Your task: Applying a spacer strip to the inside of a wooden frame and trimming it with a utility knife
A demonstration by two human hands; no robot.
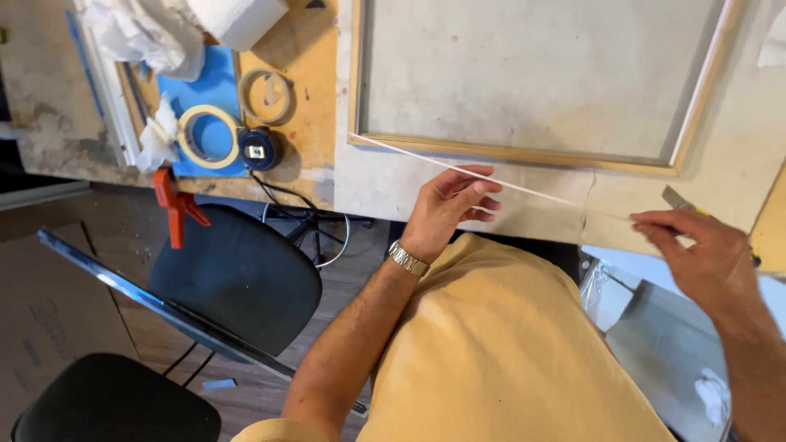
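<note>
White strip (491, 178) slants between hands, upper-left to lower-right

Thin white strip (491, 178): long, narrow, straight, flat-looking. Runs diagonally from the near-left corner of the wooden frame (524, 154) down to the right. Left hand (449, 209) touches it around mid-length with its fingertips; right hand (696, 245) pinches the right end. It lies just above the pale table (385, 184), crossing the frame's near rail; strip looks taut, no sag visible.
</note>
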